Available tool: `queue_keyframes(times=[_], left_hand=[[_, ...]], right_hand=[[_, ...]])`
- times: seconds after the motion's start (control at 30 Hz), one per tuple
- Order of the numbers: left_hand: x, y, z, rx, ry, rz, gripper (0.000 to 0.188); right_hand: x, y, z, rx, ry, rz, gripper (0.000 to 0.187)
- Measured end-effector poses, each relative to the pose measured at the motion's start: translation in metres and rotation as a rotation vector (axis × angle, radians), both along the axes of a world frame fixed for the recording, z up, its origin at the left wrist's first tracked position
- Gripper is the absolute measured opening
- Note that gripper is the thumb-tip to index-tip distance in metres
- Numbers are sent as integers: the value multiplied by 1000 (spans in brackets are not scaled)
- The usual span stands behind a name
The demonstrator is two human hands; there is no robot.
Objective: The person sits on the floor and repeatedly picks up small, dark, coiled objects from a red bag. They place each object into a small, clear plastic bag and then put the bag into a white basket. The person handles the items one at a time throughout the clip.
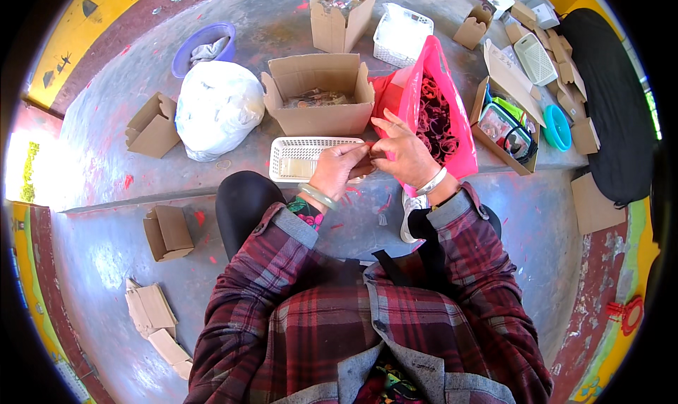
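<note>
My left hand and my right hand meet in front of me, fingertips pinched together. Something small and dark reddish seems to be between them, but I cannot make it out. Just beneath and left of my left hand lies a white perforated plastic basket with a pale flat piece in it. Behind it stands an open cardboard box with small clear packets inside. Right beside my right hand is a bright pink plastic bag, its mouth showing dark red and black looped pieces.
To the left are a stuffed white bag, a purple basin and a small carton. Farther back stand a tall carton and a white basket. At right are a filled box and a turquoise basin. A step edge crosses the floor.
</note>
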State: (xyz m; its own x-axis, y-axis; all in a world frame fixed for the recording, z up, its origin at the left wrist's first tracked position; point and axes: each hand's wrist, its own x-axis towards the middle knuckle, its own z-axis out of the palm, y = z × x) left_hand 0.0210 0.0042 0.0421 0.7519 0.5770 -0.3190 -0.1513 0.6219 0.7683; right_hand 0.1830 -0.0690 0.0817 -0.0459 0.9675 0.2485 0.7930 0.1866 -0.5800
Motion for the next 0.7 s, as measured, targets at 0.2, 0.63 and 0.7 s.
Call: queue_keyframes(times=[0.2,0.63,0.7], left_hand=[[-1,-3,7,-29,6,70,26],[2,-4,2,-56,-68,142,24],[2,-4,3,-51,-74,131,24]], right_hand=[[-4,2,-5,15,-16,-20,14],[-9,4,-10,41,103,-149,15],[-7,5,-15,3,191,-147,17]])
